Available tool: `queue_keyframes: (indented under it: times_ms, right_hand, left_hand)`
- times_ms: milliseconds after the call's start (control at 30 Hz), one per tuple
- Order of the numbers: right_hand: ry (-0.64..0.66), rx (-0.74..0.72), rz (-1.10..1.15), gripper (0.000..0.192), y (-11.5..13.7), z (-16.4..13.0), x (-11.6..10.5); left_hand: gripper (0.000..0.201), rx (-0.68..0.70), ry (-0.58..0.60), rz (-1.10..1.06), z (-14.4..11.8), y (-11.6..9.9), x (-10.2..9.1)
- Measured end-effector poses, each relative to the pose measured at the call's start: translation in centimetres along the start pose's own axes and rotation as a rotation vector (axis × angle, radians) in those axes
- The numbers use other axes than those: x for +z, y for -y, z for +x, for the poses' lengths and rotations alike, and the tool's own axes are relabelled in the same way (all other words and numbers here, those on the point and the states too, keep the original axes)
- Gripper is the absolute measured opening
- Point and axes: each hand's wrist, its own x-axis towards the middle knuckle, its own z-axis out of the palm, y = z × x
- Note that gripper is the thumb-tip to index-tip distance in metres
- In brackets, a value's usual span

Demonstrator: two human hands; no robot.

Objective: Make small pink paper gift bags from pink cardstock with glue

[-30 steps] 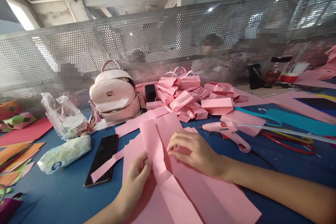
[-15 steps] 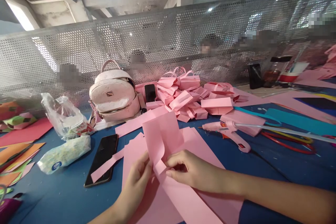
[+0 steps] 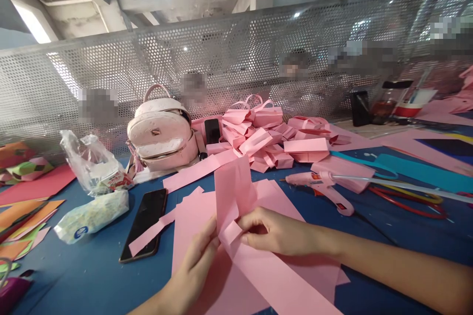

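Between my hands a wide pink paper strip is bent, one part standing upright and a long tail running toward me at the lower right. My left hand pinches the strip's left edge near the bend, thumb and fingers together. On the other side my right hand is closed on the strip's right edge, beside a small folded flap. Beneath both hands lie flat pink paper sheets. Just left of them, a black phone lies on the blue table with a narrow pink scrap across it.
A pink hot glue gun with a long glue stick lies at the right. Behind are a pile of folded pink paper pieces and a pale backpack. A tissue pack and plastic bag sit left. A perforated metal panel stands behind.
Both hands have shifted slightly right with the paper strip. Its upright part has turned to look narrower, and its tail has swung to the right.
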Motion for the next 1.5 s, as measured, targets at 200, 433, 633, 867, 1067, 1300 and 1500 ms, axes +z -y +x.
queue_keyframes:
  times_ms: [200,433,633,867,1067,1300,1500]
  right_hand:
    - [0.031,-0.011,-0.004,0.019,0.0,0.0,-0.2]
    - [0.033,0.007,-0.027,0.022,-0.1,0.0,-0.4]
    - [0.033,0.015,0.002,0.032,-0.3,0.1,-0.5]
    - [-0.031,0.030,0.027,0.041,-0.3,0.0,0.2]
    - [-0.157,-0.004,0.030,0.041,-0.4,-0.1,1.3]
    - [-0.141,-0.032,0.060,0.036,-0.4,-0.2,1.4]
    - [-0.142,-0.050,0.052,0.031,-0.5,-0.1,1.6]
  left_hand:
    - [0.049,-0.021,0.031,0.074,-0.4,0.1,-0.5]
    - [0.058,0.013,0.153,0.294,-0.2,-0.6,-0.6]
    - [0.067,0.103,0.300,0.398,-0.1,-2.7,0.7]
    - [0.070,-0.004,0.199,0.291,0.0,-2.5,0.7]
    - [0.067,-0.017,0.135,0.110,0.3,-3.1,1.1]
    - [0.064,-0.012,0.152,0.072,0.3,-3.4,1.2]
    - [0.058,0.006,0.164,0.010,0.4,-3.6,1.4]
